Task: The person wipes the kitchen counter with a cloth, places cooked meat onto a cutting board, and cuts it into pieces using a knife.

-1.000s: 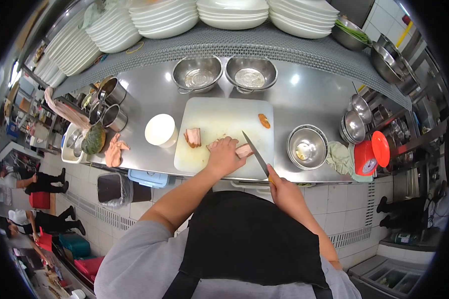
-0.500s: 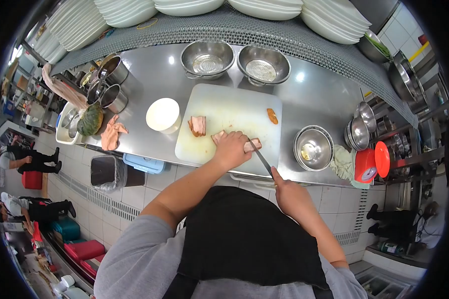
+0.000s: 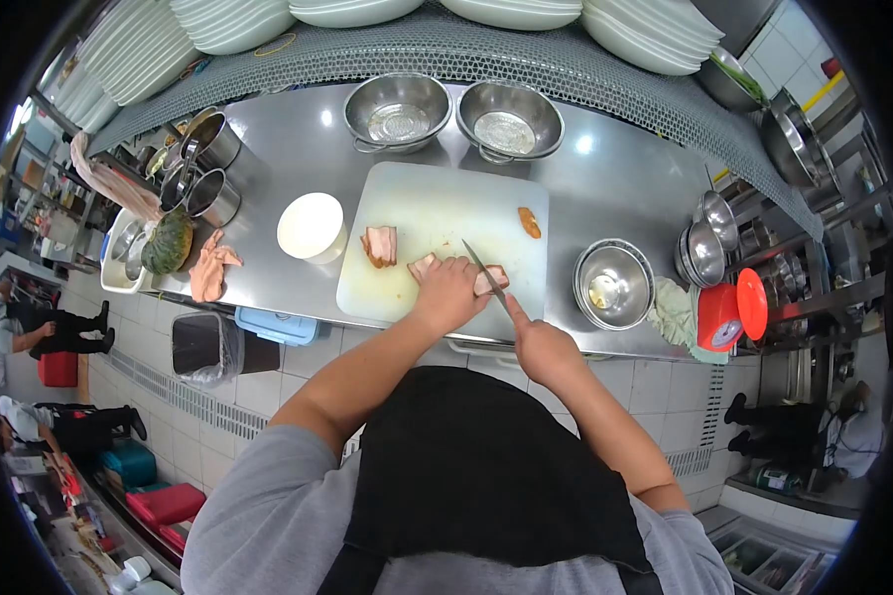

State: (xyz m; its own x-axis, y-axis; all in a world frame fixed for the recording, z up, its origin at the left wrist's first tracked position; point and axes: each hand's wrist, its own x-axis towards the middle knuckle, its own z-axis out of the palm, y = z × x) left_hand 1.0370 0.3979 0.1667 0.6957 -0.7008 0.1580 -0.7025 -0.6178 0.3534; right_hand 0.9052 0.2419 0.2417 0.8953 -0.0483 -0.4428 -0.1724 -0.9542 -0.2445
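Note:
On the white cutting board (image 3: 437,198), my left hand (image 3: 450,296) presses down on a strip of meat (image 3: 490,280), whose ends show on both sides of the fingers. My right hand (image 3: 546,349) is closed around the handle of a knife (image 3: 484,267). The blade lies across the right part of the meat, close to my left fingertips. A separate chunk of meat (image 3: 379,246) rests on the board's left side. Near the board's upper right is a small browned piece (image 3: 529,222).
Behind the board stand two metal colanders (image 3: 399,111). A white tub (image 3: 312,227), a pink cloth (image 3: 210,266) and a green squash (image 3: 168,244) are at left. Nested metal bowls (image 3: 613,285) and a red scale (image 3: 719,315) are at right. Co-workers (image 3: 40,327) stand beyond the counter.
The knife was raised right of the meat, then came down onto it. It has since shifted left and now points further forward, its tip past the meat. My left hand stays on the meat.

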